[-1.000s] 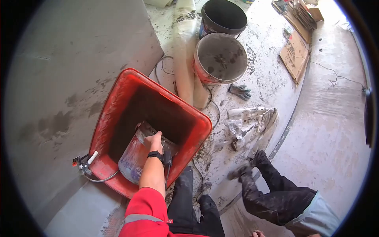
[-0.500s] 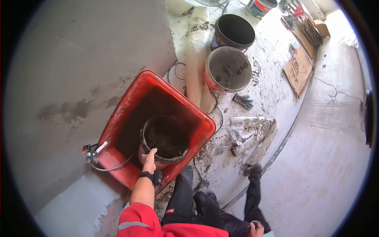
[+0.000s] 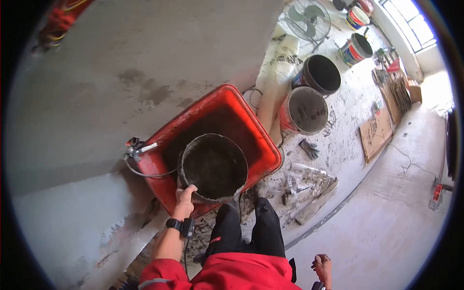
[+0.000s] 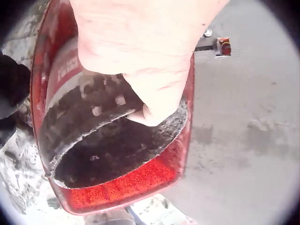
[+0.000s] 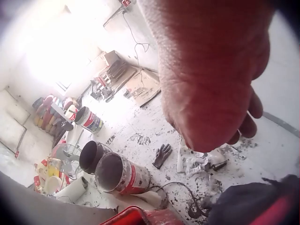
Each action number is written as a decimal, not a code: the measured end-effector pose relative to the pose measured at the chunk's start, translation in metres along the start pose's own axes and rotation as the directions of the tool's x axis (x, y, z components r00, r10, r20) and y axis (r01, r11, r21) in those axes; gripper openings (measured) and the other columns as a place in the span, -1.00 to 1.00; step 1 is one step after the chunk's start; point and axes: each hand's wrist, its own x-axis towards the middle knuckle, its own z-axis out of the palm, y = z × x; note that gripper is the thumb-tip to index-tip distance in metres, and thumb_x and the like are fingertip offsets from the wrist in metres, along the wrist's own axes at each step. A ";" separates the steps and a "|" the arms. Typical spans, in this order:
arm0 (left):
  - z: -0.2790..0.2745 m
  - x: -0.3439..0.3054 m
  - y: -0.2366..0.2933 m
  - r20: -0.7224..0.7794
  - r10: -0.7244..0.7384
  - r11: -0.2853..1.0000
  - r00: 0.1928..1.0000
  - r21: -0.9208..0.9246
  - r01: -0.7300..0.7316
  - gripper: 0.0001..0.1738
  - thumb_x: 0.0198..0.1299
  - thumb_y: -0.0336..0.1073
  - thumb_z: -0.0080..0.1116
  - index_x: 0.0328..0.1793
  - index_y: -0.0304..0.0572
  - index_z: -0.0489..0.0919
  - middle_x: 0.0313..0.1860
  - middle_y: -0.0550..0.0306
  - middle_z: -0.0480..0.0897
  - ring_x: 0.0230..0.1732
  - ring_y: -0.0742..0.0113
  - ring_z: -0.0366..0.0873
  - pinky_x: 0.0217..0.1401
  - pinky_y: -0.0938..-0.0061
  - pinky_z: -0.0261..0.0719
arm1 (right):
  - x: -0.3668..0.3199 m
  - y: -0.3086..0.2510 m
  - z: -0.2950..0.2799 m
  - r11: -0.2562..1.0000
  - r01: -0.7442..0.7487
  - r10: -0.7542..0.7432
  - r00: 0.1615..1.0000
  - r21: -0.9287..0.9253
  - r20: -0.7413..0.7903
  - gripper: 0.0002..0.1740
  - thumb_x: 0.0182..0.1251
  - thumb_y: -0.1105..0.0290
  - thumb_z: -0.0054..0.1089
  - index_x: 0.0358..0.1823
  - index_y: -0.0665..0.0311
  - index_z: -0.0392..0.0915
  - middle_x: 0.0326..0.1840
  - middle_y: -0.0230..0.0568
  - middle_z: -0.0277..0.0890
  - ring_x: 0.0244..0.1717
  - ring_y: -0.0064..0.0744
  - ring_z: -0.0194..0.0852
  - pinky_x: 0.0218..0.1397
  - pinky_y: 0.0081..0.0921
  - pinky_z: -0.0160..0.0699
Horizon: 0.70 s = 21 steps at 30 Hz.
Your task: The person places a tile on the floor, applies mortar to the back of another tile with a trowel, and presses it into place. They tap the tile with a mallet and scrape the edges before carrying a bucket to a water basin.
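My left hand grips the near rim of a round bucket, thumb over the edge. The bucket stands upright inside a big red tub, its inside coated with dark grey residue. In the left wrist view the fingers wrap over the bucket's crusted rim, partly hidden behind the back of the hand. My right hand hangs free at my right side with loosely curled fingers and holds nothing. A tap with a hose sits at the tub's left corner by the wall.
Beyond the tub stand a mud-lined bucket and a dark bucket, with a fan farther back. On the spattered floor lie a work glove, a crumpled plastic bag and flattened cardboard. A grey wall borders the tub.
The bucket has come from tilted to upright and moved nearer to me, still in my left hand. The other person's legs have left the head view, and my right hand now shows more fully.
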 end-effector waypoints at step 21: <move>-0.051 -0.346 0.022 -0.362 -0.057 0.682 0.931 -0.695 -0.228 -0.82 -0.01 -0.37 0.10 -0.24 -0.19 0.56 -0.35 0.15 0.58 -0.41 0.28 0.58 -0.36 0.44 0.59 | 0.278 -0.193 -0.113 0.952 0.242 -0.167 0.925 -0.190 0.341 -0.74 0.38 0.34 -0.06 -0.05 0.37 0.42 -0.47 -0.10 0.53 -0.62 -0.23 0.58 -0.67 -0.28 0.58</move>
